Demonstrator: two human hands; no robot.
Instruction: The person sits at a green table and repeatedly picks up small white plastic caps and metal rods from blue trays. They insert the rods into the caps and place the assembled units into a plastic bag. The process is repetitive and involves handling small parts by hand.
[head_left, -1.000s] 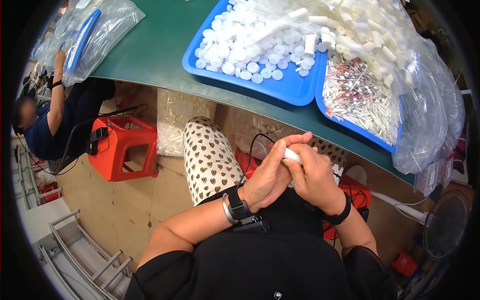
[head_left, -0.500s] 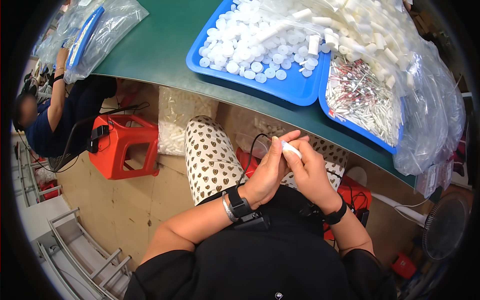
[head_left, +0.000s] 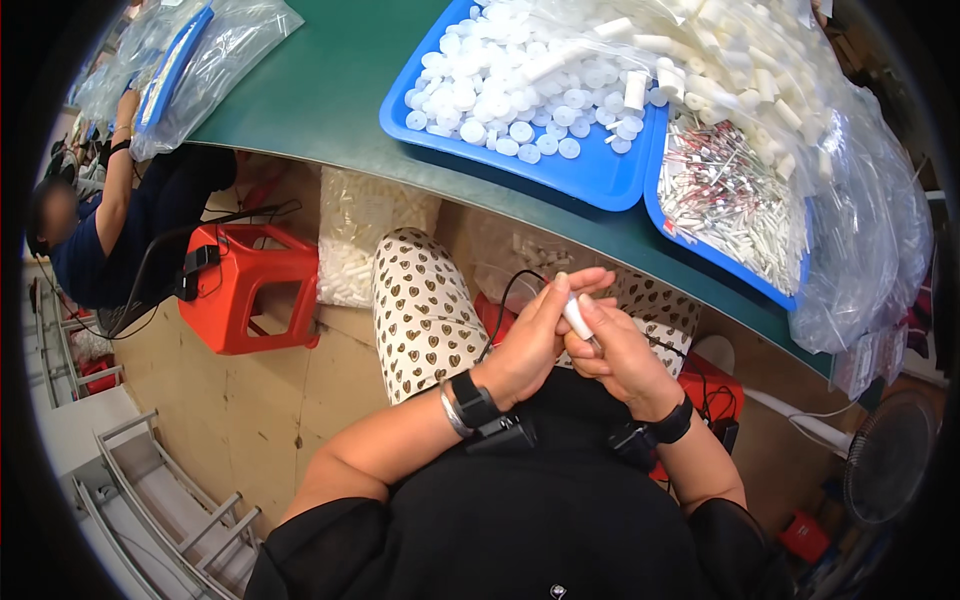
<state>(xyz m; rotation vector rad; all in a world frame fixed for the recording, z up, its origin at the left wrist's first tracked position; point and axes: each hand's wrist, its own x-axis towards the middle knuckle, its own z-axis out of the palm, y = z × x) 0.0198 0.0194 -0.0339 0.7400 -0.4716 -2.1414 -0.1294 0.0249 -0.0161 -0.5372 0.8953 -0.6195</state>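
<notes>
Above my lap, a small white cylinder sits tilted between my two hands. My right hand is closed on it, with the thumb along its side and the fingers curled beneath. A thin dark tip shows at its lower end. My left hand presses in from the other side, its thumb at the cylinder's upper end and its fingers reaching behind it. Whatever lies between the palms is hidden. A blue tray beyond my hands holds many translucent white discs. Another blue tray holds slim white pieces with red and metallic ends.
A clear bag of white cylinders lies over the trays on the green table. Bags of white pieces stand underneath. At left are a red stool and a co-worker; a fan stands at right.
The white cylinder has turned in my fingers, its lower end now pointing toward my right palm. My right fingers have curled further under it. The view has shifted slightly.
</notes>
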